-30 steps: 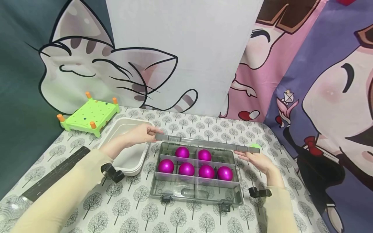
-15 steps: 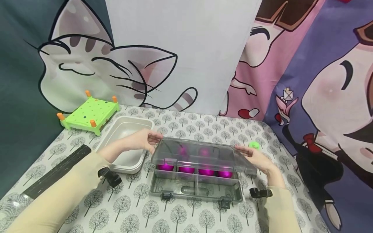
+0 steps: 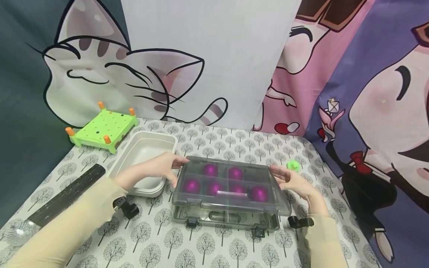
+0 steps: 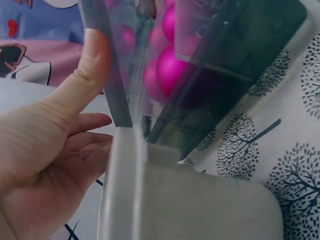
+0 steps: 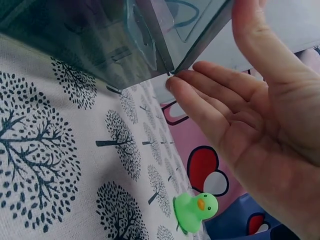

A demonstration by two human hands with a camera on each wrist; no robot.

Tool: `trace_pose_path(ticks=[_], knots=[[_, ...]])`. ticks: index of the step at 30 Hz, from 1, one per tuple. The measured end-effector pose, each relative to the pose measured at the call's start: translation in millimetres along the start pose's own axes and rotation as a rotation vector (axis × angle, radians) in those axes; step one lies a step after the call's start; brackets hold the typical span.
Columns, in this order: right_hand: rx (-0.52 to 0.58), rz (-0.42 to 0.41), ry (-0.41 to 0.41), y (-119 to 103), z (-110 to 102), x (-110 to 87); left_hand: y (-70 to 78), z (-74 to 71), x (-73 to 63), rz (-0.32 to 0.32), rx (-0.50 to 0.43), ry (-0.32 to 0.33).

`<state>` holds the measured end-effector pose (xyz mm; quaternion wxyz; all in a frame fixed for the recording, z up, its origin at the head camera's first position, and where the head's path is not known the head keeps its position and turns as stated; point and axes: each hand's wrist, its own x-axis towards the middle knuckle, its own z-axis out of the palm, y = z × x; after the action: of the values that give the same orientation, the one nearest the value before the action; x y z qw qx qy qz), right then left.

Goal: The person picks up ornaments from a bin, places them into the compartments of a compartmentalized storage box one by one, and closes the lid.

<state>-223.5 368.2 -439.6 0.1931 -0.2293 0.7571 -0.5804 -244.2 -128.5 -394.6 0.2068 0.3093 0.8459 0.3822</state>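
Note:
A smoky clear plastic divided box [image 3: 224, 221] stands on the table, its hinged lid [image 3: 231, 203] tilted low over it, front edge raised above the latches. Several shiny magenta balls [image 3: 192, 186] show through the lid, in the back and middle compartments. At the lid's left rear, my left hand [image 3: 161, 165] has its thumb along the side edge and its fingers extended near the back corner. Opposite it, my right hand [image 3: 295, 182] lies against the right rear corner with straight fingers. In the right wrist view its fingertips [image 5: 175, 82] are by the hinge edge.
A white plastic tub [image 3: 142, 136] stands left of the box. Behind it is a green pegged stand [image 3: 105, 128] with orange feet. A dark roll [image 3: 68, 193] lies at far left. A green rubber duck [image 3: 293, 166] sits beyond my right hand.
The box lid has swung forward and down from upright, and now covers the balls. Both hands have followed it slightly, staying at its rear corners.

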Motion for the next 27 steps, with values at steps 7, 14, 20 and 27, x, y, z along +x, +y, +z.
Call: trace_pose_path(ticks=[7, 14, 20, 27], knots=[[-0.110, 0.048, 0.007, -4.1, 2.9, -0.6, 5.3, 9.6, -1.7, 0.030, 0.261, 0.033], [-0.067, 0.026, -0.009, 4.2, 5.8, -0.6, 11.6, 17.9, -2.6, -0.001, 0.413, 0.027], [-0.097, -0.008, -0.006, 6.4, 6.9, -2.5, 12.9, 23.9, -1.6, 0.008, 0.494, 0.037], [-0.182, -0.019, -0.047, -0.8, 5.6, -1.3, 13.9, 27.6, -4.2, -0.026, 0.451, 0.013]])
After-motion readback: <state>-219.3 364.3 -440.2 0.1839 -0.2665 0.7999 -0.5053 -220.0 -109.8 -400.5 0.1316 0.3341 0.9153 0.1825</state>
